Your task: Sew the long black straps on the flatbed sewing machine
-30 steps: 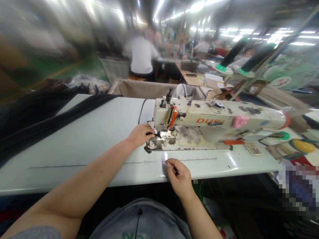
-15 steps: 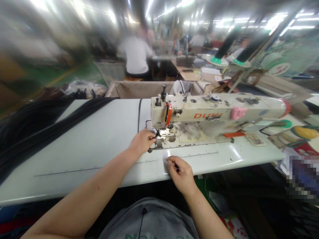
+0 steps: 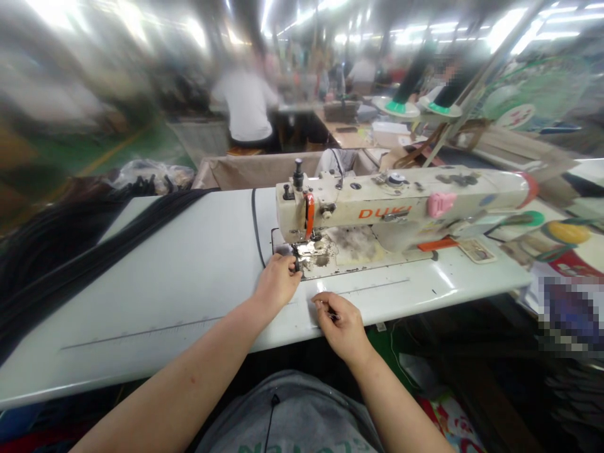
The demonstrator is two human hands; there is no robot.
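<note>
the left hand (image 3: 277,284) pinches a small black, likely light and limp piece (image 3: 297,264) at the needle plate of the cream sewing machine (image 3: 401,204), best gripped by its edge, while the right hand (image 3: 342,324), curled, pinches a thin dark item (image 3: 333,314) on the white desk (image 3: 179,270).

Small dark piece (image 3: 335,314) mostly hidden in right hand (image 3: 343,327); background workers (image 3: 245,110) blurred.

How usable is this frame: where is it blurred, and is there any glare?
Head view: the background hall and the person in white are motion-smeared; ceiling lights blow out. The sewing machine, left hand and right hand stay fairly sharp. Glare streaks the white table; edges bow.
</note>
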